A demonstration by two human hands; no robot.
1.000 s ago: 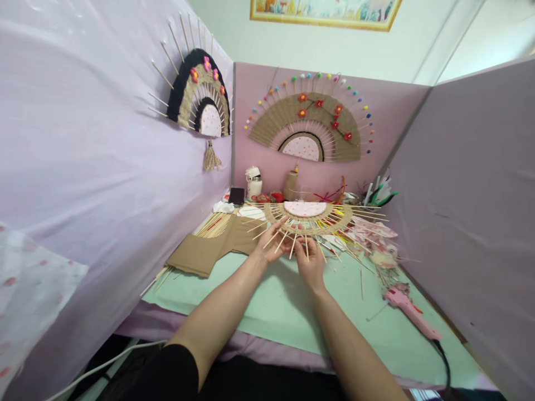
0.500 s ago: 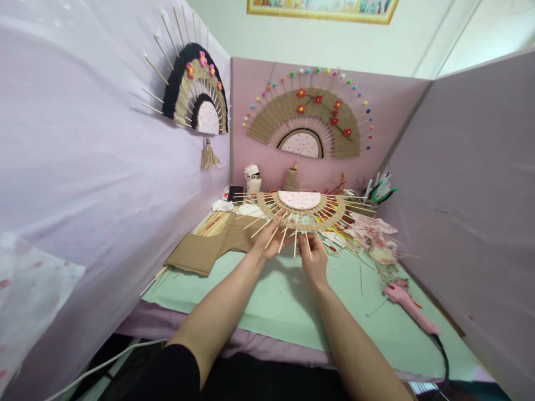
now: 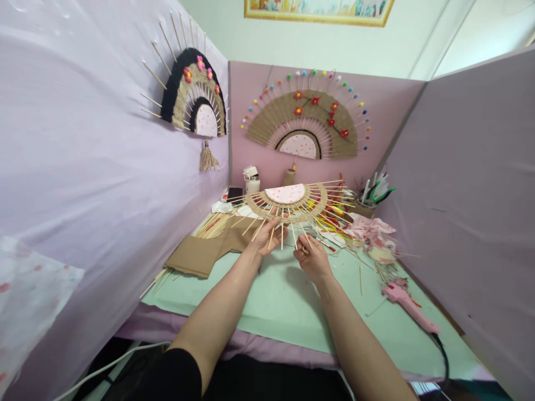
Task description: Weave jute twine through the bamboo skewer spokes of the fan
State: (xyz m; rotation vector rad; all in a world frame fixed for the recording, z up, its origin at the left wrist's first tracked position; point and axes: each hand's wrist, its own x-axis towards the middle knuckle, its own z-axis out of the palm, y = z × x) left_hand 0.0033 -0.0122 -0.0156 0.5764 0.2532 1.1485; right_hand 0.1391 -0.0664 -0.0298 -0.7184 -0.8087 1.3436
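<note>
A half-round fan of thin wooden sticks is held up over the table, its flat side away from me. It has a white centre with pink dots and woven bands of tan twine, with stick tips pointing toward me. My left hand grips the fan from beneath, fingers partly hidden behind the sticks. Just right of it, my right hand is closed in a pinch close to the front stick tips. What lies between those fingertips is too small to make out.
Folded brown cardboard and loose sticks lie on the left. A pink glue gun rests on the right, near crumpled pink dotted cloth. A white bottle stands behind. Finished fans hang on the back and left panels.
The fan has moved left and slightly up, and now tilts with its right side higher. My right hand has drawn down, a little away from the woven band.
</note>
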